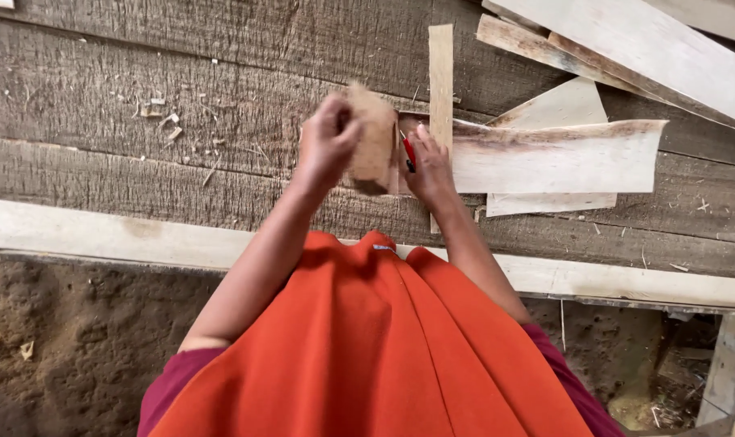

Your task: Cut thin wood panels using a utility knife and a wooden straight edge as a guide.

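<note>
A workbench of broad, rough grey planks (pixel 141 89) fills the scene, its weathered surface flecked with wood chips (pixel 161 113) well out to the left of the person's fingers. Packed brown earth (pixel 68 348) forms the floor below the bench's pale front rail (pixel 100 235). Long pale boards (pixel 651 48) lie stacked at an angle beyond and to the right of the fingers. A thin, pale sheet of wood (pixel 562 154) with a darkened upper edge lies flat, reaching away rightward from the right hand (pixel 429 170); a narrow upright strip (pixel 441 81) crosses it just above that hand's fingertips. An orange garment (pixel 375 348) covers the foreground. The left hand (pixel 327 146) has its fingers clamped around a small brown block of wood (pixel 373 142), held raised just off the bench, close beside the right hand. The right hand presses on the sheet's left end, fingers together and closed on a red pencil (pixel 409 150).
</note>
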